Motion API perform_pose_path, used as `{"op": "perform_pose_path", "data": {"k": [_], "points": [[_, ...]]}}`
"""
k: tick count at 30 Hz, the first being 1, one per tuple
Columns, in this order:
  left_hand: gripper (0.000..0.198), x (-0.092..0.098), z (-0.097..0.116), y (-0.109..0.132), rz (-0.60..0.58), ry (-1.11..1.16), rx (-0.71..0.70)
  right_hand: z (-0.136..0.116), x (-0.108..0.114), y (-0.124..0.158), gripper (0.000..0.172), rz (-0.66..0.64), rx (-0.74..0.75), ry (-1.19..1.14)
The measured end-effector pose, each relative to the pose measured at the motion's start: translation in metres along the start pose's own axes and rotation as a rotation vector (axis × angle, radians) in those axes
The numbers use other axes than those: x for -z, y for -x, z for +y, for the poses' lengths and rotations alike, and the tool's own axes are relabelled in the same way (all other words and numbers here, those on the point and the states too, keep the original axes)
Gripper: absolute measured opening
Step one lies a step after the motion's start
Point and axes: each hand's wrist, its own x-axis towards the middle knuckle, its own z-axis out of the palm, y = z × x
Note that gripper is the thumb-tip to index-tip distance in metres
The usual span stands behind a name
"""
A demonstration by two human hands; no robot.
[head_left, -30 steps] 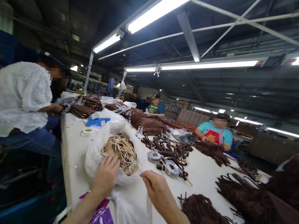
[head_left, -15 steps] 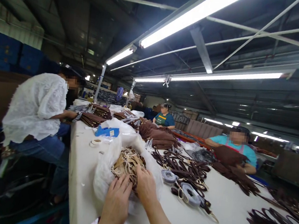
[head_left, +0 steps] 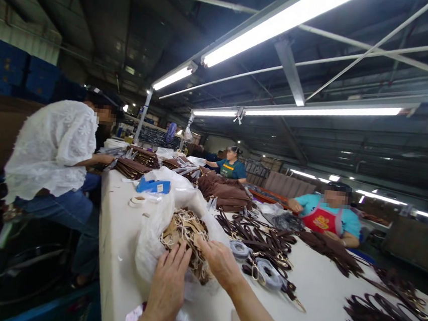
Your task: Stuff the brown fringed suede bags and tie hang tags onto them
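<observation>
A white plastic bag [head_left: 147,252] stands open on the table in front of me, full of brown paper hang tags [head_left: 182,226] with white strings tangled over them. My left hand [head_left: 170,275] lies flat on the near left part of the heap, fingers stretched out and holding nothing. From the right, my right hand [head_left: 225,265] reaches over the bag's rim. Its thumb and fingers are pinched together at a tan tag near the top of the heap; the fingertips partly hide it.
Dark brown straps [head_left: 263,238] and grey tape rolls [head_left: 269,277] lie to the right. Behind the bag are a blue packet [head_left: 153,186], a white tape roll [head_left: 137,201] and stacked brown bags [head_left: 224,192]. Several people work around the white table [head_left: 114,252].
My right hand has drawn back to the right and now pinches a tag; more of the heap shows. My left hand has barely moved. The coworker at right has lowered the brown piece.
</observation>
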Motion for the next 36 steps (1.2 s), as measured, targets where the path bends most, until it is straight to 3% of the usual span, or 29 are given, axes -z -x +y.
{"op": "perform_pose_path", "data": {"k": [4,8,12,15,18,21,26,30,33,35,36], "points": [[0.061,-0.002,0.000,0.001,0.007,0.014,0.012,-0.009,0.002,-0.008,0.014,0.052,-0.139,-0.071],[0.057,-0.005,-0.001,0.002,0.034,0.054,0.015,-0.022,-0.008,-0.015,0.020,0.026,-0.297,-0.095],[0.052,-0.005,-0.002,0.002,0.042,0.070,0.014,-0.026,-0.013,-0.013,0.030,0.019,-0.304,-0.088],[0.052,-0.004,-0.002,0.002,0.020,0.083,0.034,-0.018,-0.004,-0.005,0.025,0.069,-0.235,-0.088],[0.052,-0.001,-0.001,0.001,-0.008,0.091,0.038,0.002,0.017,0.006,0.022,0.269,-0.283,-0.276],[0.048,0.003,0.000,-0.002,0.017,0.079,0.020,0.029,0.044,0.019,0.032,0.434,-0.539,-0.577],[0.039,0.008,-0.006,-0.007,0.159,0.036,-0.112,0.069,0.103,0.051,0.032,0.444,-0.740,-0.740],[0.027,0.013,-0.008,-0.011,0.272,0.121,-0.118,0.075,0.151,0.092,0.029,0.470,-0.775,-0.783],[0.026,0.027,0.021,-0.020,0.219,0.424,-0.002,0.066,0.181,0.125,0.027,0.471,-0.753,-0.767],[0.038,0.046,0.062,-0.030,0.030,0.759,0.146,0.059,0.197,0.145,0.026,0.459,-0.737,-0.742],[0.045,0.058,0.088,-0.035,-0.121,0.944,0.231,0.055,0.204,0.153,0.026,0.454,-0.734,-0.726]]}}
